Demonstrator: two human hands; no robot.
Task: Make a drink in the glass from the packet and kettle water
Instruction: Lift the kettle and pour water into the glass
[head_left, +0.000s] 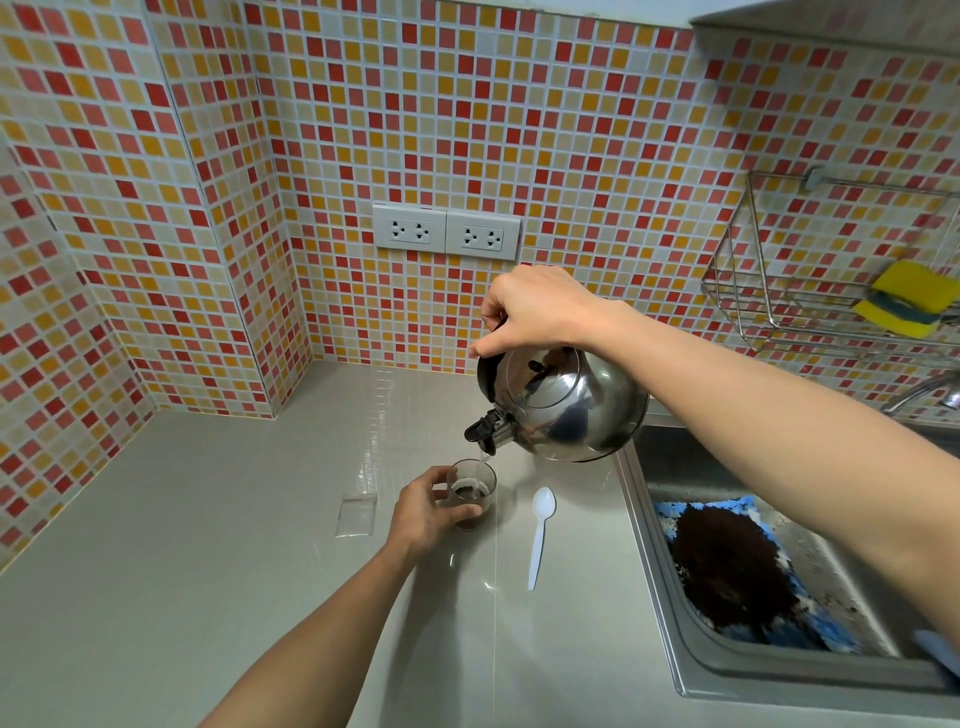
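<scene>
Grey counter (218, 545) under mosaic tile: right hand (540, 312) is fisted tight on the handle of the steel kettle (566, 405), tipped so a thin stream drops from the spout into the glass (475, 493), which the left hand (426, 512) steadies with fingers curled round its left side. Empty packet (357, 515) lies flat left of the glass, white spoon (540, 535) just right. Risks: spout sits off toward the rim, so more tilt likely overshoots onto those fingers; small glass could overfill fast.

Left hand (426, 506): forearm entering from 6 o'clock, fingers (460, 514) curled around the glass (474, 491), thumb at the rim. Right hand (535, 312): forearm entering from 3 o'clock, raised, fist clenched on the kettle (566, 410) handle, knuckles up.
</scene>
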